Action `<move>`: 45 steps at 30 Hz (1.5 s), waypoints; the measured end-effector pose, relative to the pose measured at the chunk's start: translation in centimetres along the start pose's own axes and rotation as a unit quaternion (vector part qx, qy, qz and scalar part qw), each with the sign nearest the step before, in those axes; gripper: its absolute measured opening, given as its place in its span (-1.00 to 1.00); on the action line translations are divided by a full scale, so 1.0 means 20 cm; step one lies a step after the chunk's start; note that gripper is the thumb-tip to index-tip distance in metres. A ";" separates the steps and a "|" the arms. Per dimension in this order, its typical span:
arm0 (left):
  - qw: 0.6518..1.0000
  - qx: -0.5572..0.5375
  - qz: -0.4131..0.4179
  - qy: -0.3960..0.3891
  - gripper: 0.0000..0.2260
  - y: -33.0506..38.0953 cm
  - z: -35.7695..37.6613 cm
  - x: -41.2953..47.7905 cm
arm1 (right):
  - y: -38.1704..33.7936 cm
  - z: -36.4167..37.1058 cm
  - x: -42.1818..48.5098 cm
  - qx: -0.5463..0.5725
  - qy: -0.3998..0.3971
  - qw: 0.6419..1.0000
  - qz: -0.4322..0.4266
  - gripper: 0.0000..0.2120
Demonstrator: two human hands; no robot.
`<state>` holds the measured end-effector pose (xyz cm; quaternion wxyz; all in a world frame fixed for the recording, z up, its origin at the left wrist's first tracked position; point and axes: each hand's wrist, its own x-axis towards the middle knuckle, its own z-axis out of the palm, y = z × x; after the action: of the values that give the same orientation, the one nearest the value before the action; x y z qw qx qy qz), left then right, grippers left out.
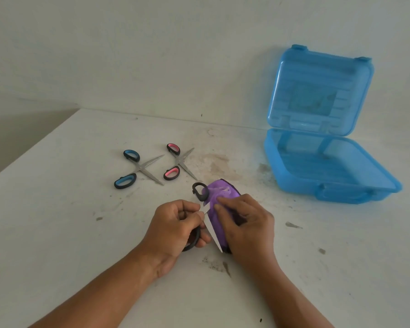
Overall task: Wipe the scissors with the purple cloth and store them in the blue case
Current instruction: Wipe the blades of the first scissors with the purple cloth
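Observation:
My left hand (pixel 175 230) grips one black handle of a pair of black-handled scissors (pixel 212 230), whose blades are spread open. One blade points toward me; the other handle loop sticks out beyond my fingers. My right hand (pixel 246 226) holds the purple cloth (pixel 219 192) wrapped over the other blade. Two more open pairs lie farther back on the table: blue-handled scissors (pixel 137 168) at the left and pink-handled scissors (pixel 179 162) beside them. The blue case (pixel 329 171) stands open at the right, its tray showing nothing inside.
The white table (pixel 69 209) is stained and scuffed, with dark specks near my hands. A white wall runs behind it, and the case lid (pixel 317 91) leans up against that wall. The table's left edge drops away at the far left.

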<state>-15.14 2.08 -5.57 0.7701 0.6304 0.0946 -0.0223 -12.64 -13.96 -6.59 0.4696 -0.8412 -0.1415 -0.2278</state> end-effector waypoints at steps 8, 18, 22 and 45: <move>0.999 0.040 0.004 -0.012 -0.91 0.02 0.00 0.00 | 0.01 -0.01 0.04 0.018 0.006 0.999 0.047 -0.87; 0.990 0.131 0.052 -0.026 -0.89 0.05 -0.01 -0.06 | 0.05 -0.10 0.12 0.108 0.068 0.963 0.237 -0.90; 0.989 0.128 0.074 -0.013 -0.92 0.09 0.01 -0.05 | 0.05 -0.16 0.13 0.170 0.065 0.944 0.275 -0.89; 0.988 0.104 0.117 0.015 -0.82 0.15 -0.07 -0.02 | 0.03 -0.13 0.05 0.029 -0.047 0.988 0.141 -0.55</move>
<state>-15.25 4.08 -2.96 0.6965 0.7138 0.0286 0.0676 -12.14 -16.43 -5.46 0.5142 -0.8485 -0.0497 -0.1152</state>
